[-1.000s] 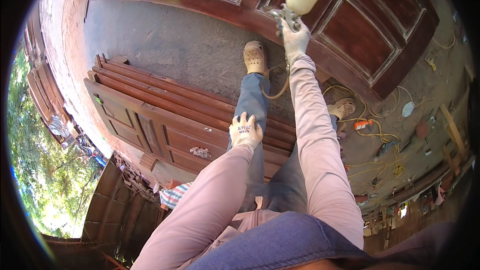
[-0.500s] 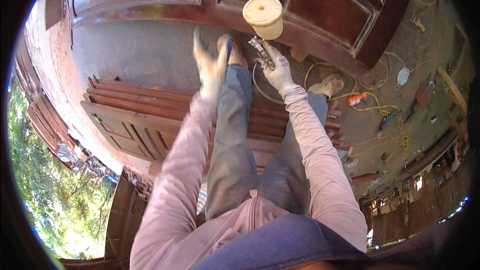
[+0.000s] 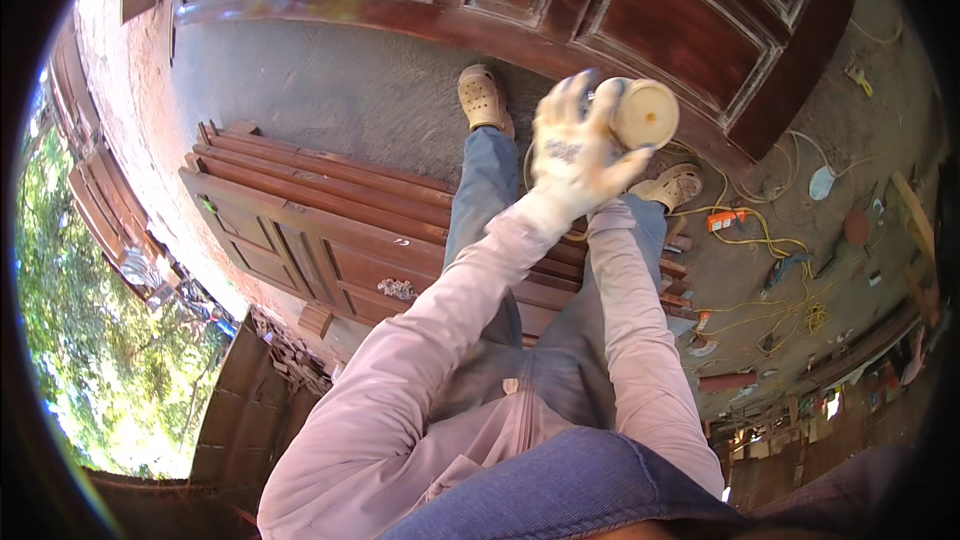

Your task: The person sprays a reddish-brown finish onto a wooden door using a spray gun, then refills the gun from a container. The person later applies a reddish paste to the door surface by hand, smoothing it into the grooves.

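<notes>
A spray gun with a round cream cup (image 3: 648,116) is held up in front of my shins; its capped cup tilts toward me. My left hand (image 3: 572,152), in a pale stained glove, reaches across it with fingers spread and slightly blurred. The thumb and forefinger lie close beside the cup; whether they touch it I cannot tell. Behind the left hand, my right hand is hidden, and only the sleeve (image 3: 612,225) leading up to it shows. The gun's metal body is also covered. Past the cup lies a dark red panelled wooden door (image 3: 675,35).
Stacked reddish-brown boards and a panelled door (image 3: 290,210) lie by my legs. My feet, in tan clogs (image 3: 484,100), stand apart. On the right, a yellow cord (image 3: 770,240), an orange object (image 3: 725,220) and scattered tools lie on the floor. A wall runs along the left.
My left hand has swung right and now covers the right hand. The cup has moved right and toward me, its lid turned more to face me. The view has shifted slightly.
</notes>
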`<state>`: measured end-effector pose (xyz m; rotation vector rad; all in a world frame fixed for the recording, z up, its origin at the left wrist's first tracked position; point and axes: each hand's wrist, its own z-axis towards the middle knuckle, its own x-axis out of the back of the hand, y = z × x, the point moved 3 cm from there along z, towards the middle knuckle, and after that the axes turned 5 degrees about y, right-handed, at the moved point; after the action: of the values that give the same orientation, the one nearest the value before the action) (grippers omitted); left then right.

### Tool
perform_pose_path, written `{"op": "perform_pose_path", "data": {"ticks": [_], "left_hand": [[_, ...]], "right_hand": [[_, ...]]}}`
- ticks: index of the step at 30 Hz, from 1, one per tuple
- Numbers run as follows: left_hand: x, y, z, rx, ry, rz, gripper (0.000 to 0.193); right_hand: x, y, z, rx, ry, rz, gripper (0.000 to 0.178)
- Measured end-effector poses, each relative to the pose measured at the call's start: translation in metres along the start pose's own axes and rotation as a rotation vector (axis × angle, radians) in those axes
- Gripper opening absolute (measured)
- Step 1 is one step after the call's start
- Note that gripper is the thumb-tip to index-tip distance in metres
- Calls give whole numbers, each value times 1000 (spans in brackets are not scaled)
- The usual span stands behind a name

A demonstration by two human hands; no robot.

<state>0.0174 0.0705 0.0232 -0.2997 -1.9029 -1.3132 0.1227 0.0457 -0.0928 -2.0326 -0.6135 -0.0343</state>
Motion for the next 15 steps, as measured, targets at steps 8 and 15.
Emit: {"op": "perform_pose_path", "data": {"ticks": [8, 15], "left_hand": [[53, -122, -190, 563, -720, 471, 64], [43, -146, -196, 595, -697, 414, 42]], "right_hand": [[-93, -66, 77, 66, -35, 75, 26], [-115, -44, 112, -141, 161, 234, 15]]}}
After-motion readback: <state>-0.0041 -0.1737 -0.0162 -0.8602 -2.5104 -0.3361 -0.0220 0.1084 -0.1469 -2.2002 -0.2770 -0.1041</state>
